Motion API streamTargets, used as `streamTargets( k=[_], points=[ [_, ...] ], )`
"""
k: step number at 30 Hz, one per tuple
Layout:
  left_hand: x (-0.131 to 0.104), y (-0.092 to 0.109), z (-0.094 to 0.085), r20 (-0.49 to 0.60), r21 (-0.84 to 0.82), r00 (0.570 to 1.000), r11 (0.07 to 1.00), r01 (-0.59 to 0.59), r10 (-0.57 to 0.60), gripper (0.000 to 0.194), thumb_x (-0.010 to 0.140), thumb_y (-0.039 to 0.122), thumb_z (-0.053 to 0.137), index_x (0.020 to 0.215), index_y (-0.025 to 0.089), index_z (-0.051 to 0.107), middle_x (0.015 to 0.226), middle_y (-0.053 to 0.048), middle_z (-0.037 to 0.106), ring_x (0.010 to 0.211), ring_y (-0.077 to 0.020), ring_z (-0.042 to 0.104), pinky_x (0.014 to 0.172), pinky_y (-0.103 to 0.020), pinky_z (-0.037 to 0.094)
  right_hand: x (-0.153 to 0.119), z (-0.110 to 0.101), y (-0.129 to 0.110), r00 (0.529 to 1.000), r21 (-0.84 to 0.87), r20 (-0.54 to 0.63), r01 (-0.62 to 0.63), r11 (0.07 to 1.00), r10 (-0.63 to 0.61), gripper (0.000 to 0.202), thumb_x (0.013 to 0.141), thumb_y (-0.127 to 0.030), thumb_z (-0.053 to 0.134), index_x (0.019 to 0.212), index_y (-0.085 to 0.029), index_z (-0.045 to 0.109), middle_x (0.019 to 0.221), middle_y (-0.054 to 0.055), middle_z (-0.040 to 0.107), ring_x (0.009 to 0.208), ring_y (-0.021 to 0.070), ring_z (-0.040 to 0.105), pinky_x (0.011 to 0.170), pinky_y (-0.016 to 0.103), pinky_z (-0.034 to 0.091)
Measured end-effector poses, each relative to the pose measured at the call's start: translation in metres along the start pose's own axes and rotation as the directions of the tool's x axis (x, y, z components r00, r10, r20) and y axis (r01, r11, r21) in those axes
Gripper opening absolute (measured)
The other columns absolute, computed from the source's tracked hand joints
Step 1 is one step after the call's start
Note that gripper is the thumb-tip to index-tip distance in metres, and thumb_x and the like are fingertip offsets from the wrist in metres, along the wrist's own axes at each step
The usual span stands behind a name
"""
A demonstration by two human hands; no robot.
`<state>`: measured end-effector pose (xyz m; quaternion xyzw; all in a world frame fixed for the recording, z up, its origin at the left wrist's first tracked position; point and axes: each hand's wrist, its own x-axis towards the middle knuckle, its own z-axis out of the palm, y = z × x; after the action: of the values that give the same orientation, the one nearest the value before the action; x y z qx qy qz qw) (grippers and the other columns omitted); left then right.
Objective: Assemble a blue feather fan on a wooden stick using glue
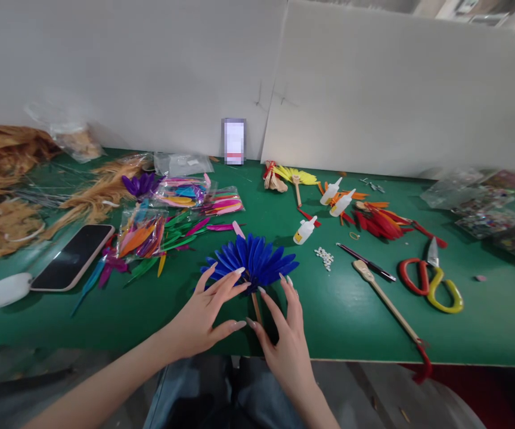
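Observation:
A fan of blue feathers (pixel 257 259) with a wooden stick handle (pixel 256 307) lies on the green table near its front edge. My left hand (pixel 208 310) rests at the fan's lower left, fingers spread, fingertips on the blue feathers. On the lower right side is my right hand (pixel 284 322), its fingers apart and touching the base of the feathers. Both thumbs are close to the stick, one on each side. Neither hand is closed around anything.
Bagged coloured feathers (pixel 141 232), a phone (pixel 73 257) and a white mouse (pixel 8 290) lie left. Glue bottles (pixel 304 230), white beads (pixel 324 258), a pen (pixel 367 262), a wooden stick (pixel 387 301), scissors (pixel 431 277) and red feathers (pixel 380 221) are right. A lit screen (pixel 234 141) stands behind.

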<state>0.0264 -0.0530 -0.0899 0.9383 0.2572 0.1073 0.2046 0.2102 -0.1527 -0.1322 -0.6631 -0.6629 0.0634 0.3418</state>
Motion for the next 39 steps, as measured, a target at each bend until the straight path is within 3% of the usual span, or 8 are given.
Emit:
streamTargets(
  k=[12, 27, 31, 33, 35, 39],
  points=[
    [0.002, -0.001, 0.0, 0.009, -0.028, 1.0, 1.0, 0.006, -0.006, 0.075, 0.095, 0.045, 0.039, 0.147, 0.021, -0.01, 0.14, -0.008, 0.048, 0.137, -0.0217, 0.031, 0.114, -0.05, 0.004, -0.001, 0.001, 0.0, 1.0, -0.016, 0.012, -0.011, 1.0, 0.011, 0.046, 0.09, -0.027, 0.051, 0.135, -0.024, 0.043, 0.153, 0.011, 0.016, 0.142, 0.0334, 0.015, 0.104, 0.061, 0.036],
    [0.002, -0.001, 0.0, -0.01, 0.068, 1.0, 0.997, -0.025, 0.025, 0.076, 0.096, 0.045, 0.034, 0.147, 0.018, -0.017, 0.143, -0.012, 0.042, 0.138, -0.0238, 0.031, 0.114, -0.054, 0.004, 0.0, -0.003, -0.004, 0.999, 0.054, -0.014, -0.051, 0.997, 0.052, 0.044, 0.09, -0.028, 0.053, 0.133, -0.024, 0.047, 0.152, 0.011, 0.022, 0.141, 0.0326, 0.021, 0.104, 0.056, 0.038],
    [0.001, 0.0, 0.002, -0.038, 0.092, 0.999, 0.995, -0.026, 0.029, 0.075, 0.097, 0.042, 0.033, 0.146, 0.018, -0.018, 0.145, -0.011, 0.041, 0.14, -0.0231, 0.026, 0.114, -0.053, 0.004, 0.012, -0.019, 0.01, 0.987, 0.112, -0.133, -0.079, 0.991, 0.094, 0.033, 0.091, -0.027, 0.049, 0.124, -0.022, 0.055, 0.142, 0.011, 0.042, 0.133, 0.0282, 0.038, 0.105, 0.053, 0.039],
    [0.0, 0.002, 0.004, -0.029, 0.118, 0.999, 0.993, -0.023, 0.026, 0.074, 0.097, 0.042, 0.035, 0.147, 0.02, -0.015, 0.148, -0.01, 0.036, 0.141, -0.0232, 0.024, 0.114, -0.052, 0.004, 0.025, -0.032, 0.024, 0.972, 0.108, -0.205, -0.092, 0.99, 0.113, 0.029, 0.091, -0.029, 0.049, 0.118, -0.021, 0.058, 0.124, 0.011, 0.059, 0.123, 0.0266, 0.05, 0.103, 0.051, 0.041],
    [-0.001, 0.003, 0.007, -0.031, 0.154, 0.999, 0.988, -0.012, 0.017, 0.075, 0.096, 0.043, 0.037, 0.148, 0.02, -0.013, 0.15, -0.01, 0.031, 0.141, -0.0237, 0.021, 0.115, -0.05, 0.005, 0.043, -0.048, 0.038, 0.963, 0.114, -0.221, -0.128, 0.985, 0.151, 0.029, 0.091, -0.033, 0.049, 0.113, -0.02, 0.061, 0.109, 0.009, 0.068, 0.113, 0.0261, 0.058, 0.096, 0.046, 0.048],
    [-0.002, 0.002, 0.013, -0.041, 0.21, 0.999, 0.977, -0.021, 0.031, 0.082, 0.094, 0.049, 0.039, 0.148, 0.015, -0.011, 0.152, -0.012, 0.027, 0.142, -0.0253, 0.018, 0.115, -0.048, 0.006, 0.081, -0.065, 0.056, 0.975, 0.203, -0.013, -0.216, 0.955, 0.223, 0.033, 0.089, -0.039, 0.049, 0.113, -0.019, 0.062, 0.104, 0.009, 0.07, 0.098, 0.0231, 0.065, 0.088, 0.04, 0.051]
  ],
)
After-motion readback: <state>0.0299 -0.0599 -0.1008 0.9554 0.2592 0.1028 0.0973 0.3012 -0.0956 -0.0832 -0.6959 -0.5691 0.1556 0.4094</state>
